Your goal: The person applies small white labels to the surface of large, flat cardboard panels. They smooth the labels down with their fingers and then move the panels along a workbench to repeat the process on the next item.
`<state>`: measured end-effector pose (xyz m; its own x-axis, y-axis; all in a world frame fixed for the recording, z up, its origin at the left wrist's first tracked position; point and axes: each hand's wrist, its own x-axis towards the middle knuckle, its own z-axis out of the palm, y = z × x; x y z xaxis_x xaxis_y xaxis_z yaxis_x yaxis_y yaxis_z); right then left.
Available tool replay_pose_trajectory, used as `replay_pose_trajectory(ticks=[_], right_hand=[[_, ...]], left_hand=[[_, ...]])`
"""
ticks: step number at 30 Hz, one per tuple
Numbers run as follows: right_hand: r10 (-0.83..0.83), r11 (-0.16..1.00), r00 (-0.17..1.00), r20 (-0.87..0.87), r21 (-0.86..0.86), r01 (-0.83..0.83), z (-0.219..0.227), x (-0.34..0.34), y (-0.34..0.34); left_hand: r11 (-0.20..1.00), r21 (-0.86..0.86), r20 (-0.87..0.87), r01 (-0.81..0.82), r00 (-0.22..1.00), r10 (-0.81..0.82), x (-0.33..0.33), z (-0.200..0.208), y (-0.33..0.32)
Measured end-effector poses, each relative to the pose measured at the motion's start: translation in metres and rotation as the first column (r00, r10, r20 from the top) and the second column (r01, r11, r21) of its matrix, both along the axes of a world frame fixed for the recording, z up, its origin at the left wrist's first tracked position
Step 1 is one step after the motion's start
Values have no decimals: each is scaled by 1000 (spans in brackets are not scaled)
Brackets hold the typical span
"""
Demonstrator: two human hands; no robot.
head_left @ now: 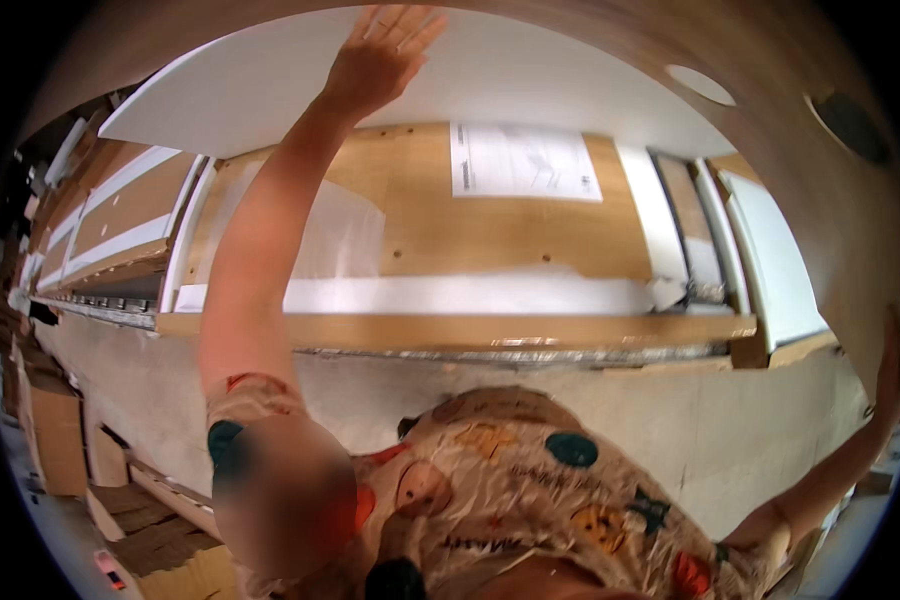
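Observation:
A large wood-toned panel (845, 210) with two round holes arches across the top and right of the view, close to me. Up at the top, my left hand (375, 65) is stretched out with its fingers spread, lying over a white board (530, 65), its fingertips by the panel's lower edge. Far to the right, my right hand (892, 365) holds the panel's side edge; some of its fingers are lost in the dark rim of the picture. Beyond my left arm lies an open carton (450, 330) with a brown board (470, 240) in it and a printed sheet (525, 160) on top.
More cartons with white edging (120, 220) stand at left, and a white-topped one (770, 260) at right. Flattened cardboard (160, 530) is piled at lower left beside an upright box (55, 440). Grey concrete floor (360, 390) runs between me and the carton.

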<state>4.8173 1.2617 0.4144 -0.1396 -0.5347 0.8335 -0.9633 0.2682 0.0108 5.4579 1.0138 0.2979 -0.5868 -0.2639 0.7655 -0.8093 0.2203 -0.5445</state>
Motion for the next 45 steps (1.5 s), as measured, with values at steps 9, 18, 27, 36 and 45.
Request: replay_pose_trajectory(ticks=[9, 18, 27, 36, 45], right_hand=[[724, 550, 533, 437, 100, -829, -103, 152, -155], [831, 546, 547, -101, 339, -766, -287, 237, -187], [18, -173, 262, 965, 261, -950, -259, 237, -175], [182, -329, 161, 970, 214, -920, -222, 74, -103], [-509, 810, 477, 716, 586, -16, -276, -270, -174]], left_hand=[[807, 527, -140, -267, 909, 392, 72, -139, 54], [416, 859, -499, 298, 668, 552, 22, -177, 271], [648, 604, -685, 463, 718, 126, -66, -94, 257], [373, 924, -145, 83, 979, 141, -144, -127, 165], [154, 980, -197, 127, 754, 626, -183, -138, 111]])
